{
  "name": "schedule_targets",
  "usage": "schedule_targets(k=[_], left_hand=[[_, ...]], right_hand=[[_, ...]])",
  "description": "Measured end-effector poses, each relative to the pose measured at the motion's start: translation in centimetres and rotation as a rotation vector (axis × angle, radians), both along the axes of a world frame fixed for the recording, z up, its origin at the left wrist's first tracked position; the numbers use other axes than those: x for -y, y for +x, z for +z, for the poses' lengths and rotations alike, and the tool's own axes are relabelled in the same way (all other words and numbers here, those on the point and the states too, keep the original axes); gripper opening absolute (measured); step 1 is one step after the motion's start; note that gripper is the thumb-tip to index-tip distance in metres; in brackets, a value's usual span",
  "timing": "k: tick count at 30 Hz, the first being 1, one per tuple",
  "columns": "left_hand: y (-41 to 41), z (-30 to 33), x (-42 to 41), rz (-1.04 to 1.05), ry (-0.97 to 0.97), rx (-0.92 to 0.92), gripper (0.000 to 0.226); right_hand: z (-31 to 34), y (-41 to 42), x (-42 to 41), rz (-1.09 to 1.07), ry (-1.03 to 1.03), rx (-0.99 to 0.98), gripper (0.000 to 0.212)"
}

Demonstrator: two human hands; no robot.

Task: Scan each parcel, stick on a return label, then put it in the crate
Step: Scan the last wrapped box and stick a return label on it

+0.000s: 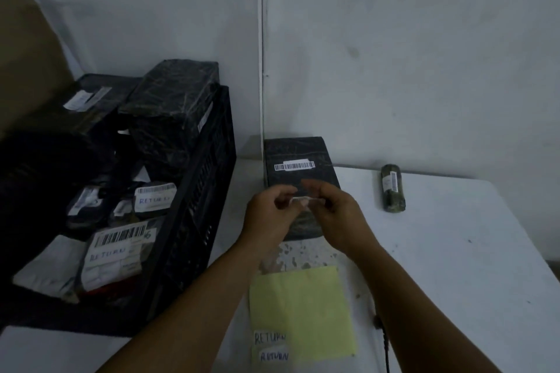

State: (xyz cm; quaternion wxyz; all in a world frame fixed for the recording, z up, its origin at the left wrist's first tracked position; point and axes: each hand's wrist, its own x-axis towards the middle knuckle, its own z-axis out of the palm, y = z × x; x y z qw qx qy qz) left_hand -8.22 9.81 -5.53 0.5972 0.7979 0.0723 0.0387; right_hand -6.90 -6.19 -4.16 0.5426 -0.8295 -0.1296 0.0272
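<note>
hands meet above the black parcel (300, 160); left (268, 215) and right (336, 212) pinch a label (301, 200) (blurred)

This is looking like a parcel returns room in a small warehouse: a black crate (194, 191) is holding wrapped parcels (169, 106) with barcodes, and handwritten "RETURN" labels (270, 346) are lying on a white tabletop (454, 251) against bare walls (394, 39).
</note>
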Motion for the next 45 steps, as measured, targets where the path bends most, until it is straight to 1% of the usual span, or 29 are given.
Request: schedule_targets(k=[3,4,6,8,10,13,15,18,21,23,24,26,29,30,34,36,37,38,41,43,45], left_hand=[[2.0,0.1,0.2,0.085,-0.002,0.029,0.002],[2.6,0.1,0.3,0.113,0.005,0.036,0.003],[3.7,-0.1,0.4,0.154,0.051,0.058,0.005],[4.8,-0.5,0.5,0.176,0.141,0.07,0.004],[5.9,-0.9,0.6,0.193,0.219,0.061,0.006],[7.1,-1.7,0.5,0.226,0.465,0.047,0.006],[7.5,-2.3,0.4,0.232,0.571,0.011,0.005],[7.8,-3.4,0.4,0.261,0.56,-0.006,0.01],[8.3,-3.7,0.6,0.326,0.407,-0.044,0.039],[8.8,-3.5,0.6,0.342,0.292,-0.108,0.055],[9.0,-3.5,0.7,0.348,0.259,-0.132,0.057],[9.2,-3.4,0.6,0.36,0.237,-0.158,0.053],[9.3,-3.4,0.1,0.36,0.226,-0.173,0.051],[9.2,-3.4,0.0,0.354,0.228,-0.174,0.052],[8.1,-3.7,-0.4,0.253,0.213,-0.143,0.069],[7.2,-4.0,-0.5,0.209,0.212,-0.132,0.076],[6.9,-4.2,-0.6,0.199,0.202,-0.133,0.075],[6.8,-4.3,-0.6,0.197,0.183,-0.13,0.069],[6.6,-4.2,-0.7,0.248,0.119,-0.125,0.039],[6.7,-4.0,-0.8,0.274,0.108,-0.143,0.03],[6.8,-4.1,-0.9,0.279,0.101,-0.149,0.026]], right_hand=[[0.7,2.1,-0.3,-0.041,-0.062,0.022,0.048],[0.9,2.8,-0.5,-0.077,-0.079,0.035,0.05],[0.8,4.2,-1.0,-0.178,-0.092,0.031,0.046],[0.5,5.5,-1.8,-0.287,-0.098,-0.008,0.038],[-0.1,6.7,-2.6,-0.35,-0.149,-0.013,0.032],[-1.1,8.1,-3.2,-0.388,-0.328,0.026,0.024],[-1.8,8.6,-3.4,-0.367,-0.458,0.056,0.024],[-2.7,8.7,-3.4,-0.367,-0.595,0.119,0.029],[-3.2,8.4,-3.0,-0.467,-0.691,0.145,0.043],[-3.4,8.5,-2.5,-0.513,-0.683,0.068,0.052],[-3.5,8.7,-2.3,-0.518,-0.659,0.013,0.054],[-3.6,9.1,-2.1,-0.505,-0.587,-0.071,0.051],[-3.8,9.4,-2.0,-0.492,-0.536,-0.088,0.05],[-3.8,9.4,-2.0,-0.488,-0.532,-0.086,0.054],[-4.1,8.4,-1.4,-0.425,-0.521,-0.066,0.085],[-4.5,8.2,-0.9,-0.386,-0.498,-0.095,0.087],[-4.6,8.2,-0.7,-0.37,-0.461,-0.116,0.085],[-4.7,8.2,-0.5,-0.361,-0.416,-0.133,0.082],[-4.8,8.3,-0.2,-0.372,-0.308,-0.15,0.073],[-4.8,8.4,-0.2,-0.392,-0.26,-0.165,0.069],[-4.8,8.5,-0.3,-0.408,-0.211,-0.208,0.071]])
